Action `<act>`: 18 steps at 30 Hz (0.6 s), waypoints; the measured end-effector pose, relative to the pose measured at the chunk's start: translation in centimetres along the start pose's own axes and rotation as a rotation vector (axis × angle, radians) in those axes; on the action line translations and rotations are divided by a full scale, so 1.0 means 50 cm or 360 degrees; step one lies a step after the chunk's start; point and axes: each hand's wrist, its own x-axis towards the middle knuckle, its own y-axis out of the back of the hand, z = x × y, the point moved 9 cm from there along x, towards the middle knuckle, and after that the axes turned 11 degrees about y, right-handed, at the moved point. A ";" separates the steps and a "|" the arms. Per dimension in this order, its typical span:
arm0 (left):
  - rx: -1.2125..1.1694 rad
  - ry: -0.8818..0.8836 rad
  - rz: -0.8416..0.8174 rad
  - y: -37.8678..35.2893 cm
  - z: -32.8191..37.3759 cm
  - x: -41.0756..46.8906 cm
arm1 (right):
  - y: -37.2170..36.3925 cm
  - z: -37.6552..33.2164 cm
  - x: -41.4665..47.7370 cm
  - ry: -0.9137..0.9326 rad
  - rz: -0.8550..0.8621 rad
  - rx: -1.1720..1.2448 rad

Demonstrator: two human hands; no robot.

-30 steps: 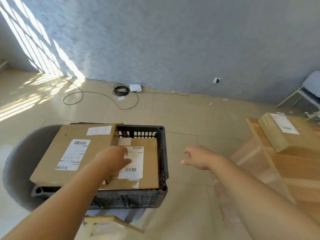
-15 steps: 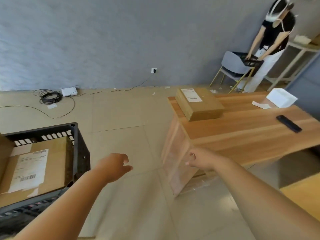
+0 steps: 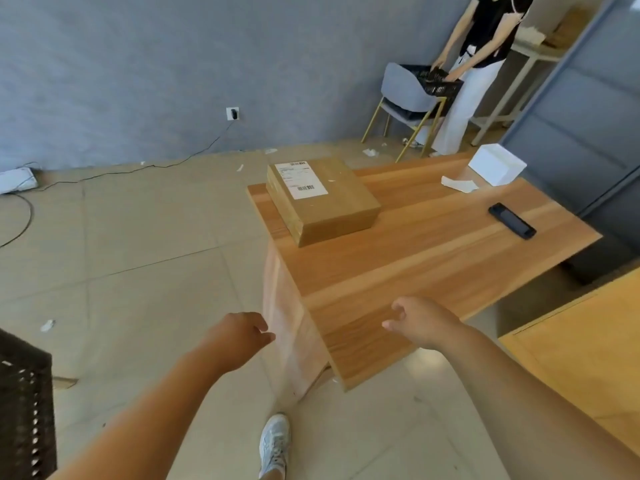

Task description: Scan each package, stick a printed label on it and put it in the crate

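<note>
My left hand (image 3: 239, 336) and right hand (image 3: 417, 323): both empty, fingers loosely spread | flat brown cardboard package with white barcode label (image 3: 322, 200): on wooden table (image 3: 433, 258), well ahead of both hands | handling: looks stiff, probably light; grip opposite side edges, two-handed.

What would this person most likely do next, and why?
Probably reach forward for the cardboard package on the wooden table. Both the left hand and right hand are empty and open, stretched toward it, and it is the only package on the table. The black scanner lies nearby.
</note>
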 end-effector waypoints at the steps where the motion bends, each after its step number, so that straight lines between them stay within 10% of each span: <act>1: -0.0049 0.0009 -0.0017 0.002 0.019 0.032 | 0.014 0.014 0.025 -0.0016 0.0004 0.0017; 18: -0.0802 0.0293 0.0293 0.137 0.234 0.451 | 0.211 0.124 0.386 0.0040 0.0153 -0.0003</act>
